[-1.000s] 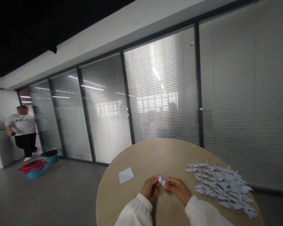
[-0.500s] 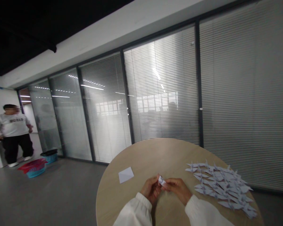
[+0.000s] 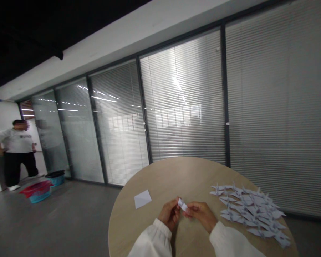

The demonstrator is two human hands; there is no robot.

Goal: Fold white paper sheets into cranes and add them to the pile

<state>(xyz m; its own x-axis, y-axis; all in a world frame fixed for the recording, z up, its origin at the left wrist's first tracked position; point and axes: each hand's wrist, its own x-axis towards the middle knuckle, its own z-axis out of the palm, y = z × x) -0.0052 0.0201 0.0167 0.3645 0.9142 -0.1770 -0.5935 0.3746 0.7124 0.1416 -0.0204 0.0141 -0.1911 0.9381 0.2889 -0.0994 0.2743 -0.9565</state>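
A small piece of folded white paper (image 3: pixel 182 205) is pinched between my two hands, above the near middle of the table. My left hand (image 3: pixel 169 213) grips its left end, fingers curled. At its right end, my right hand (image 3: pixel 202 214) holds it between thumb and fingers. Part of the paper is hidden by my fingertips, and its folds are too small to make out. To the left lies a flat white paper sheet (image 3: pixel 142 199) with a crease across it. Many folded paper cranes (image 3: pixel 253 210) sit in close rows to the right of my right hand.
The round wooden table (image 3: pixel 187 167) stands before a glass partition with blinds (image 3: pixel 184 89). On the floor at left are a blue basin with a red liner (image 3: pixel 37 191) and a blue basin with a black liner (image 3: pixel 56 177). A person (image 3: pixel 17 150) is at the far left.
The folded paper has shifted slightly left and turned a little in my fingers. The person at the far left has moved slightly right and leans with an arm out.
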